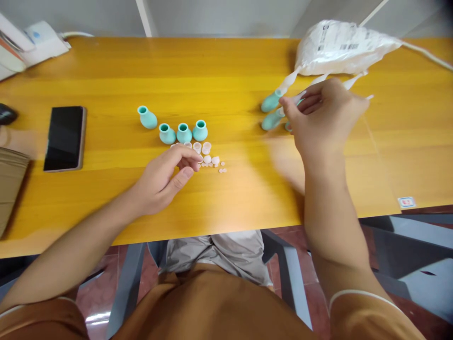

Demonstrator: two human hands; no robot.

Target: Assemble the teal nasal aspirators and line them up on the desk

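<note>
Our loosely open left hand (166, 178) touches the white caps (208, 159) at its fingertips, best lightly, while our closed right hand (322, 118) grips a teal dropper (272, 120).

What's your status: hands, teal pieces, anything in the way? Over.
Right hand grip shut on teal droppers by white bag. Left hand at pale caps, grip unclear. Four teal bulbs behind the caps. Phone far left, clear of both.

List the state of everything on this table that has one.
Four teal bulbs, upright, mouths open.
Two lying teal bulbs, on their sides, white tips fitted.
Pale caps, loose, clustered.
Phone, face up, screen dark.
White bag, lying crumpled.
Left hand, curled, fingertips on the caps.
Right hand, pinching a lying bulb's white tip.
</note>
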